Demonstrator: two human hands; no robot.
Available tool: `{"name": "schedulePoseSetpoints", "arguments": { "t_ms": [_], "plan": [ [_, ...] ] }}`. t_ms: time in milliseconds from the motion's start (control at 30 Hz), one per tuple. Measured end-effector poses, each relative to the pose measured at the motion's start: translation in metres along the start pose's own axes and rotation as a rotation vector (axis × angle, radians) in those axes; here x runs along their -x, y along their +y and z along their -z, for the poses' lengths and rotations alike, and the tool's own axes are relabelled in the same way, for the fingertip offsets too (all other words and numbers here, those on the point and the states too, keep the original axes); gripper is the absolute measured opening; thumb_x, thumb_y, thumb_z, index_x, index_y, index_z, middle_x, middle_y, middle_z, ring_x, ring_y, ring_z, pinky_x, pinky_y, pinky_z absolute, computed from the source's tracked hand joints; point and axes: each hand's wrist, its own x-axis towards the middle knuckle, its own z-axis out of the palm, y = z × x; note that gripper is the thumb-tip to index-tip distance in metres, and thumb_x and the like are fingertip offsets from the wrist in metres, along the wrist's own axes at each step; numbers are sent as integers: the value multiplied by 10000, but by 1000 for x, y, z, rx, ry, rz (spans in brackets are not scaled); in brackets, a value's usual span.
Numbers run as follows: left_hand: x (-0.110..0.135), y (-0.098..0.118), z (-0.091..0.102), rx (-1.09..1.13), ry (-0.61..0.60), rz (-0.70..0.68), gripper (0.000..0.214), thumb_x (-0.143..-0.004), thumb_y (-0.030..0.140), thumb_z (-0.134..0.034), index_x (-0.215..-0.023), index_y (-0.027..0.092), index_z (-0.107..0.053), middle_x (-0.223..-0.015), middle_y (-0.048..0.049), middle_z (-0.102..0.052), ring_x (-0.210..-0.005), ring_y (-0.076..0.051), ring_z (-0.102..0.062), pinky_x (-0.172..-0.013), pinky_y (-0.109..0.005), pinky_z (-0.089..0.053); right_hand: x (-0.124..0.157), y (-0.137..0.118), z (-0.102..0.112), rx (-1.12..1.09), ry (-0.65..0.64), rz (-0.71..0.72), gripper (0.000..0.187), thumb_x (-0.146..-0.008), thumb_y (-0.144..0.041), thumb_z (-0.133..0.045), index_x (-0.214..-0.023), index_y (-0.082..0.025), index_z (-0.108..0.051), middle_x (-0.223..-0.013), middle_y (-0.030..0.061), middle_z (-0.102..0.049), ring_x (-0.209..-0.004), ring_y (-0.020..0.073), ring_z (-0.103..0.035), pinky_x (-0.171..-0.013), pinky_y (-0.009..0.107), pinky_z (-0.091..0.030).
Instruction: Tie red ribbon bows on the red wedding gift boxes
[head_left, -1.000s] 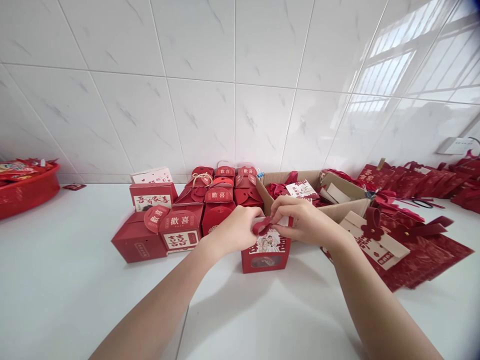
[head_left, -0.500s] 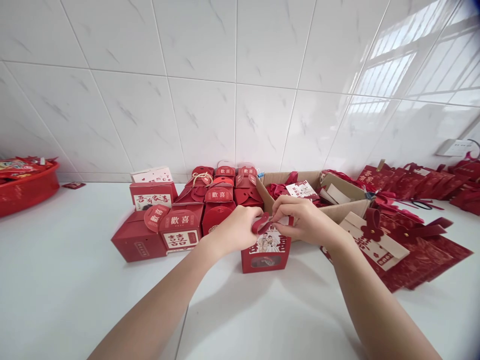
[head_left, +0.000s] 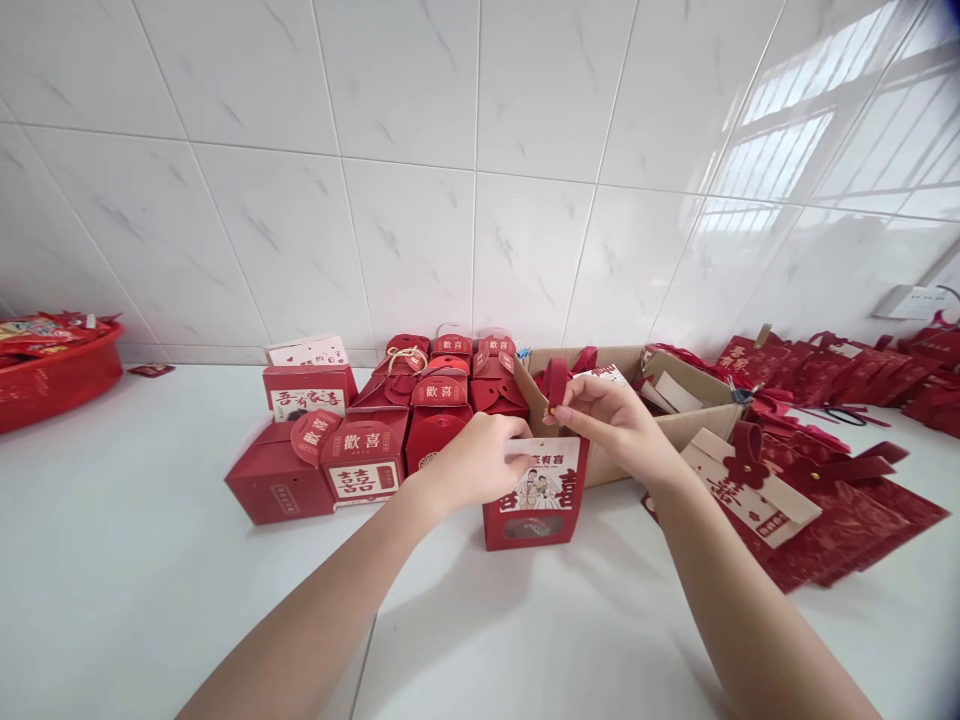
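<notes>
A red gift box [head_left: 529, 527] with a printed couple and a small oval window stands upright on the white surface in front of me. My left hand [head_left: 480, 460] grips its top left edge, thumb on the front of the pale card flap [head_left: 559, 455]. Just above the right end of that flap, my right hand [head_left: 611, 412] pinches a looped red ribbon [head_left: 555, 382] with a small gold stud at its base. The ribbon is apart from the box. A small hole shows near the flap's top edge.
Several filled red boxes [head_left: 364, 445] are grouped behind on the left. An open cardboard carton [head_left: 675, 425] with red pieces stands behind my right hand. Flat red bags [head_left: 832, 510] lie at right, and a red basin [head_left: 60, 385] of packets is far left. A tiled wall closes the back.
My right hand has lifted the ribbon up off the box top, and the ribbon now stands as an upright loop. The flap's print is more exposed. My left hand stays at the box.
</notes>
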Motion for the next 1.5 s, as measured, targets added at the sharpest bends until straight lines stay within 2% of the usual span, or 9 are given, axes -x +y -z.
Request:
{"name": "schedulePoseSetpoints", "arguments": {
  "t_ms": [133, 267, 400, 467, 533, 667, 967, 1133, 1500],
  "plan": [
    [0, 2, -3, -12, -4, -2, 104, -763, 258, -531, -692, 189, -560, -610, 6, -576, -506, -125, -473, -458, -246, -308, -5, 17, -28, -23, 219, -18, 157, -907, -318, -468, -825, -224, -372, -770, 5, -581, -719, 152, -589, -656, 299, -475],
    [0, 2, 1, 24, -43, -22, 105, -751, 259, -562, -687, 177, -549, -652, -3, -592, -566, -139, -521, -486, -252, -338, -5, 29, -44, 124, 259, -19, 100, -921, -304, -433, -874, -232, -381, -661, -34, -528, -570, 131, -520, -546, 266, -418],
    [3, -2, 19, 246, -303, -36, 297, -748, 377, -657, -949, 164, -614, -956, -68, -676, -887, -208, -625, -736, -291, -481, -2, 31, -44, 131, 273, 56, 74, -925, -282, -431, -888, -224, -406, -651, -36, -513, -560, 117, -496, -541, 253, -392],
    [3, -5, 27, 363, -400, -3, 370, -813, 427, -590, -1073, 164, -578, -1065, -89, -659, -993, -211, -615, -841, -317, -487, -1, 33, -43, 127, 267, 107, 81, -925, -276, -439, -878, -217, -411, -653, -35, -502, -553, 108, -470, -538, 249, -374],
    [2, -5, 30, 437, -309, -3, 343, -879, 428, -493, -1099, 170, -547, -1092, -86, -642, -1020, -194, -610, -875, -322, -490, -1, 35, -42, 63, 213, 155, 84, -930, -285, -441, -891, -212, -425, -660, -31, -496, -560, 105, -455, -535, 245, -365],
    [-2, -4, 21, 419, 83, -165, 190, -888, 326, -491, -1004, 189, -551, -1016, -39, -636, -956, -155, -614, -847, -279, -503, -1, 37, -38, -133, 82, 192, 126, -933, -326, -456, -961, -204, -464, -646, -33, -474, -559, 106, -438, -527, 244, -361],
    [-2, -6, 15, 233, 297, -371, 130, -848, 241, -540, -870, 152, -633, -826, -41, -660, -761, -139, -619, -683, -232, -516, 2, 31, -35, -305, -11, 182, 120, -913, -311, -505, -961, -201, -515, -600, -46, -423, -512, 90, -363, -485, 226, -312],
    [-4, -9, 13, 291, 271, -394, 116, -839, 199, -540, -836, 152, -646, -788, -39, -654, -737, -132, -611, -666, -229, -509, 2, 30, -34, -298, -48, 128, 198, -890, -375, -530, -969, -194, -524, -585, -49, -411, -487, 85, -351, -471, 224, -321],
    [-5, -12, 23, 493, 34, -281, 121, -744, 257, -655, -715, 143, -680, -742, -48, -694, -721, -168, -640, -711, -292, -548, 4, 25, -30, -298, -192, 95, 222, -865, -382, -571, -950, -178, -548, -604, -36, -427, -510, 86, -368, -472, 219, -327]
  ]
}}
